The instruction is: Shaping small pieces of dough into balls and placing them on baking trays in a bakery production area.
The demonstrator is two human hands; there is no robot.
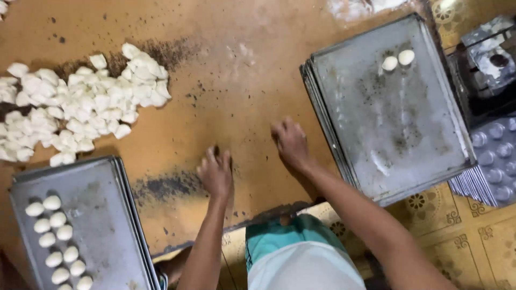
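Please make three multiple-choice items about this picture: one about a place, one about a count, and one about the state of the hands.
1. Where does the pile of cut dough pieces lie?
A. on the brown board, far left
B. on the right tray
C. on the patterned floor

2. How many shaped dough balls sit on the right tray?
A. none
B. two
C. twelve

3. How are the left hand and right hand?
A. both lifted, holding a tray
B. both palm-down on the brown board
C. one inside the pile

Answers:
1 A, the pile rests on the board above the left tray.
2 B, just two balls show near the tray's far edge.
3 B, both hands press down on the board between the two trays; what lies under them is hidden.
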